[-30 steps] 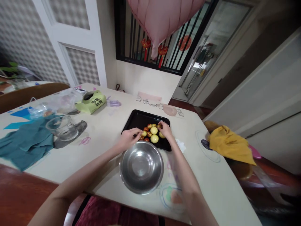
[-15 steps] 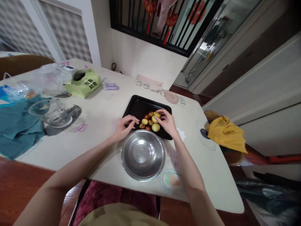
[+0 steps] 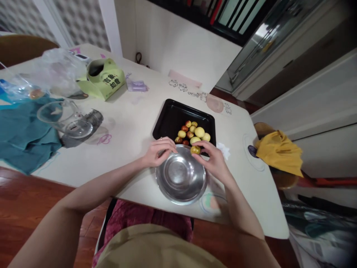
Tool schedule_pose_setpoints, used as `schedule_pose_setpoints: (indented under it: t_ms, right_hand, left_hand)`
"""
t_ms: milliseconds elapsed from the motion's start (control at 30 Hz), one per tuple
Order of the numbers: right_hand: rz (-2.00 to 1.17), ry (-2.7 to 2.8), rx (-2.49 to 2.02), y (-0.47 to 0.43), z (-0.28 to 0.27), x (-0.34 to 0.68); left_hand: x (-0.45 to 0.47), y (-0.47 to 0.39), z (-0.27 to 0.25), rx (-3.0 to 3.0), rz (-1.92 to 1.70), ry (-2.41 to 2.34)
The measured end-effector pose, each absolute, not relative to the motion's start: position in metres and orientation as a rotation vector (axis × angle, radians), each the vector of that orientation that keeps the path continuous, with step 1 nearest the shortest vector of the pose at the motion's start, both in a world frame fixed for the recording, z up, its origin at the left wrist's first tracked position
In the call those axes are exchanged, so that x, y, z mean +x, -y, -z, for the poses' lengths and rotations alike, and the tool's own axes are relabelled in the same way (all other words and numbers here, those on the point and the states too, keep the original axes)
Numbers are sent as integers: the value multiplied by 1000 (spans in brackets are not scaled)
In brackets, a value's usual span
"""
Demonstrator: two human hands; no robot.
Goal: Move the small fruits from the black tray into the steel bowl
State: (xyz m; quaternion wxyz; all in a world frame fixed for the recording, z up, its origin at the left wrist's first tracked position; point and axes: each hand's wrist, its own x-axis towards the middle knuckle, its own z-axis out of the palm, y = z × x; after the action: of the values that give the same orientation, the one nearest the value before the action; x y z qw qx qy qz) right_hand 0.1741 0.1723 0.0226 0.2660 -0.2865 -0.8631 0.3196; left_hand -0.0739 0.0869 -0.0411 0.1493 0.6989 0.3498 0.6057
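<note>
My right hand (image 3: 213, 158) pinches a yellow-green jujube (image 3: 195, 149) with brown patches between thumb and fingertips, above the far right rim of a steel bowl (image 3: 181, 193). Over the bowl's far left rim, my left hand (image 3: 160, 152) holds nothing, its fingers bent and a little apart from the thumb; whether it touches the rim I cannot tell. Nothing lies inside the bowl. Just behind it sits a black tray (image 3: 170, 119) with several jujubes (image 3: 199, 132) gathered at its right side, some pale yellow-green, others reddish brown.
On the table's left stand a clear glass jug (image 3: 65, 119), a teal cloth (image 3: 28, 134), a green paper carton (image 3: 107, 82), plastic bags (image 3: 57, 70) and a small purple packet (image 3: 138, 86). A yellow cloth (image 3: 279, 152) hangs on a chair at the right.
My right hand has lifted a jujube from the tray and brought it toward me to the bowl's rim. My left hand has moved from the tray's edge to over the bowl's rim. The view has shifted.
</note>
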Motion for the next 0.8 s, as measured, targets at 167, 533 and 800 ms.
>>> schedule_pose_setpoints:
  t_ms: [167, 533, 800]
  right_hand:
    - [-897, 2500, -570, -143, -9, 169]
    - [-863, 2727, -537, -151, 24, 164]
    - [-771, 2711, -572, -148, 22, 162]
  left_hand:
    - [-75, -88, 42, 2059, -1682, -985]
    - [-78, -88, 45, 2094, -1652, -986]
    - [-79, -88, 44, 2088, -1597, -1010]
